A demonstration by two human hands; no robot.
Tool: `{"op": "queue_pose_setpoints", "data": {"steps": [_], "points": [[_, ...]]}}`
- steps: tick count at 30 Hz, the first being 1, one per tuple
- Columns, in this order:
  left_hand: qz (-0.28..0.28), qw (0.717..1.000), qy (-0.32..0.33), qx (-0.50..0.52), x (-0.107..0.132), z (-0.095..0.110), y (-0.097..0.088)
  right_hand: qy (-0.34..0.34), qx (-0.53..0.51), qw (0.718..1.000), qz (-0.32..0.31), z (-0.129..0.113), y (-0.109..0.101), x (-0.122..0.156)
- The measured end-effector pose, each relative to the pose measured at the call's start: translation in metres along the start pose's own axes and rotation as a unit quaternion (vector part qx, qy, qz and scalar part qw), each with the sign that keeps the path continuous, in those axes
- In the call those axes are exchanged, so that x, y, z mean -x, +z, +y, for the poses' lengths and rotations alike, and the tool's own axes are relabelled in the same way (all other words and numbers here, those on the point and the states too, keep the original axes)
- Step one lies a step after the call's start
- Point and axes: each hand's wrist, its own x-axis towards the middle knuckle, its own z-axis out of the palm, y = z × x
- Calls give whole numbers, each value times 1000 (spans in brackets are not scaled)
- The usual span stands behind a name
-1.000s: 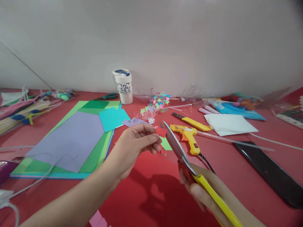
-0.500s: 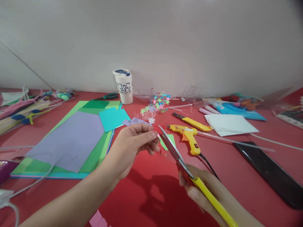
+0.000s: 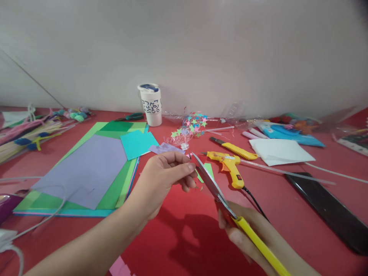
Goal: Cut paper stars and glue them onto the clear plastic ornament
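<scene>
My right hand (image 3: 250,220) grips a pair of scissors (image 3: 212,184) with yellow handles, blades angled up and to the left. The blades look nearly together. Close to their tips, my left hand (image 3: 165,174) is pinched, thumb against fingers. Whatever it holds is too small or hidden to make out. Beyond the blades lie a light green paper piece (image 3: 209,170) and some pink bits, partly covered. Right of them rests a yellow glue gun (image 3: 230,166) with a clear glue stick in its back.
Stacked coloured papers (image 3: 86,168) lie at left, below pipe cleaners (image 3: 23,134). A white tumbler (image 3: 152,107) stands at the back. Star garland (image 3: 195,124), a yellow box cutter (image 3: 238,150), white sheets (image 3: 280,151) and a black phone-like slab (image 3: 327,211) lie toward the right.
My left hand has shifted slightly right, bringing its fingertips closer to the scissor blades. The scissors have barely moved.
</scene>
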Motion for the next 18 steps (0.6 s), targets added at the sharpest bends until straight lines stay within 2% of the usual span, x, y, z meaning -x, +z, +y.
{"op": "queue_pose_setpoints", "data": {"steps": [15,18], "points": [[-11,1000,-13,7,-2,0,-1,4,0,1000,2,1,1,-2],[-13,1000,-18,11,-2,0,-2,18,-34,999,-24,-2,2,-5]]}}
